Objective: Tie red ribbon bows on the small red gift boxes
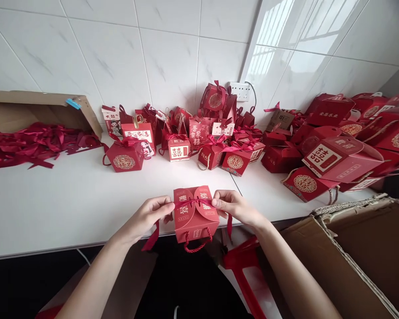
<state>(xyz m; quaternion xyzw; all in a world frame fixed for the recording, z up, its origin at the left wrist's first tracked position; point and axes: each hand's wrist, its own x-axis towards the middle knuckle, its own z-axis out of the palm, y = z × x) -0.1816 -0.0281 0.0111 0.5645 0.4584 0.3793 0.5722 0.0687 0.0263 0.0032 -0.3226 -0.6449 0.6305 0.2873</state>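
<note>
A red gift box with gold lettering sits at the front edge of the white table, a twisted red cord handle hanging from its near side. Across its curved top flaps runs a dark red ribbon, crossed at the middle. My left hand pinches the ribbon at the box's left side, and a loose tail hangs below it. On the right side my right hand pinches the other half between thumb and fingers, its tail dangling too. Both hands are closed; the ribbon looks taut between them.
Several red gift boxes with bows stand along the tiled wall. A pile of boxes fills the right end. Ribbons spill from a cardboard box at left. A large carton and red stool are below right.
</note>
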